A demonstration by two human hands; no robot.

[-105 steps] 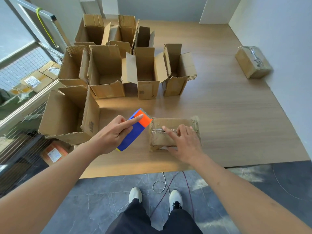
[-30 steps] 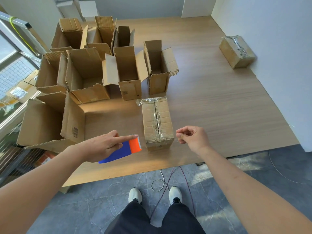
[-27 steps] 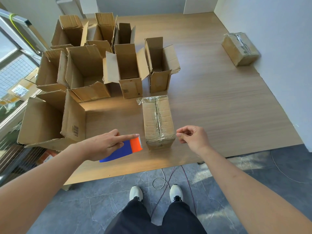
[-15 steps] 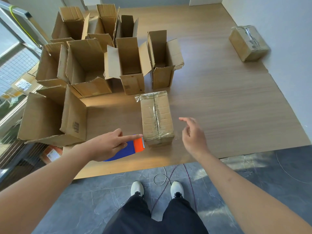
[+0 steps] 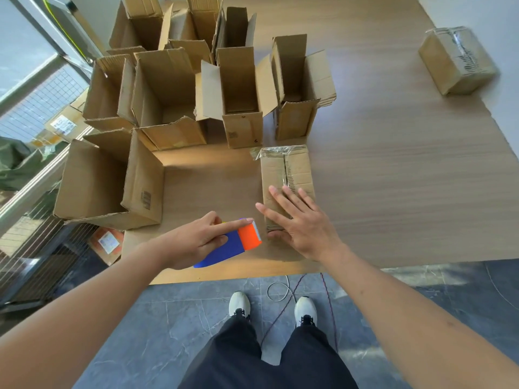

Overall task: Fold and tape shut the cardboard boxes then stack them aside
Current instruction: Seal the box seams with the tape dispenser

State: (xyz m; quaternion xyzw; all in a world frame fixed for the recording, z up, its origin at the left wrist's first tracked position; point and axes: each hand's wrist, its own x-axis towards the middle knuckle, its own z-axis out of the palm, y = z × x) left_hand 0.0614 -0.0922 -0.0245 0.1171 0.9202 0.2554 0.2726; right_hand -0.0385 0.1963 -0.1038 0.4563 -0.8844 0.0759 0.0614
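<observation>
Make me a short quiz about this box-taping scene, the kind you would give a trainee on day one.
1. True or false: the taped box near the table's front edge has its top flaps standing open.
2. Which hand holds the tape dispenser? A) left hand B) right hand C) neither
3. Fill in: the second taped box lies at the far ____ of the table, by the wall.

Key
1. False: its flaps are folded down and taped, and the right hand lies flat on top with fingers spread.
2. A: the left hand grips it, forefinger stretched along its top.
3. right
</observation>
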